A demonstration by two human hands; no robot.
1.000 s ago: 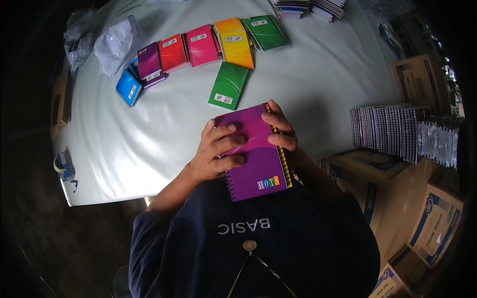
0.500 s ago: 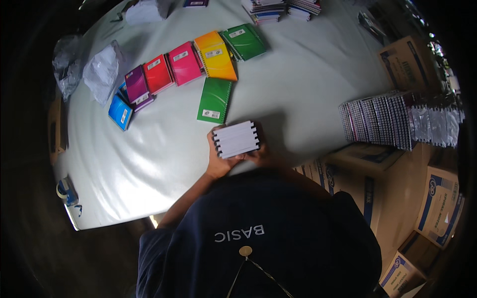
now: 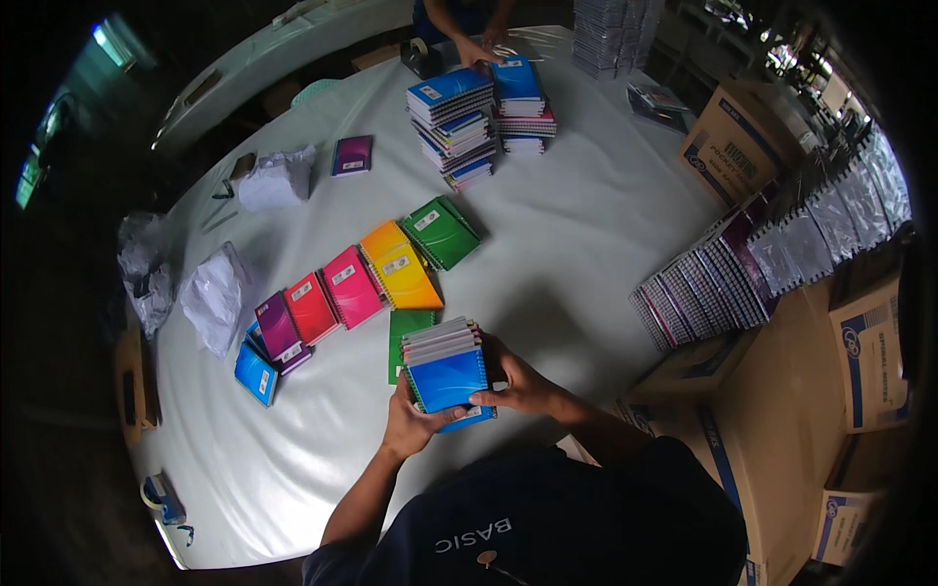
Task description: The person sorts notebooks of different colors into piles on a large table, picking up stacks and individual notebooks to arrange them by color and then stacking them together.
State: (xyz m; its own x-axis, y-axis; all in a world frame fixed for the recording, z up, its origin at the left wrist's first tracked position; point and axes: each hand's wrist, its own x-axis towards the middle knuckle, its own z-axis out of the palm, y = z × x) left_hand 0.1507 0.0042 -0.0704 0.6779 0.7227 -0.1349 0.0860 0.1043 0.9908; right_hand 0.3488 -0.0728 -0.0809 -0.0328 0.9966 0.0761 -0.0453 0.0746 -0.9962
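Observation:
Between my two hands I hold a thick stack of spiral notebooks with a blue cover facing me and white page edges on its far side. My left hand grips the stack's left side, thumb across its near edge. On the right side my right hand is closed round it, its thumb on the blue cover. Partly covered by the stack lies a green notebook. Beyond it runs a curved row of notebooks: blue, purple, red, pink, yellow and green.
Tall notebook stacks stand at the far side, where another person's hand touches one. Wrapped notebooks line the right edge beside cardboard boxes. Crumpled plastic and a tape dispenser are at the left.
The stack in my hands has tilted, so its blue cover now shows instead of only page edges. The view has shifted upward, bringing the far stacks and another person into sight.

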